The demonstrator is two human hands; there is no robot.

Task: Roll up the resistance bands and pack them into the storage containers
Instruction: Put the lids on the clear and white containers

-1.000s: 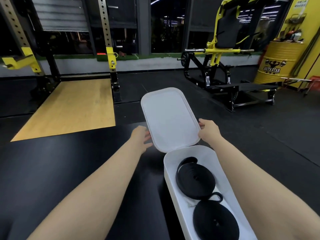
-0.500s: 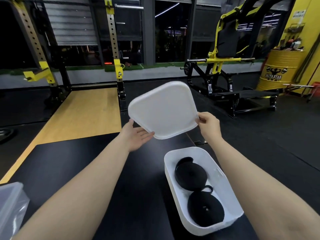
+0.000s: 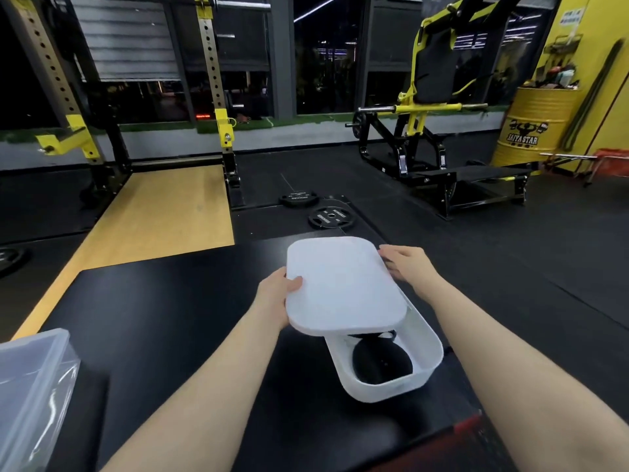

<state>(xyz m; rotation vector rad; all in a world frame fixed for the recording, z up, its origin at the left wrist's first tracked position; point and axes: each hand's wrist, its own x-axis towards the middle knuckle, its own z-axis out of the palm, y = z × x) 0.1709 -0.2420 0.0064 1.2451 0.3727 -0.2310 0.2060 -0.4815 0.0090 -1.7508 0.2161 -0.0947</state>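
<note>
A white storage container (image 3: 427, 364) stands on the black table (image 3: 177, 318) in front of me. A rolled black resistance band (image 3: 381, 364) lies in its near end; anything farther in is hidden under the lid. The white lid (image 3: 343, 284) lies tilted over the container's far part, its near edge raised. My left hand (image 3: 275, 294) grips the lid's left edge, thumb on top. My right hand (image 3: 406, 267) holds the lid's far right corner with curled fingers.
A clear plastic bin (image 3: 30, 379) sits at the table's near left edge. Two weight plates (image 3: 330, 218) lie on the floor beyond the table. A yellow-and-black squat rack (image 3: 218, 107), a gym machine (image 3: 429, 131) and a yellow drum (image 3: 531, 127) stand farther back.
Both hands brought the lid from upright above the table down over the container's far half. One of the two rolled bands is now covered.
</note>
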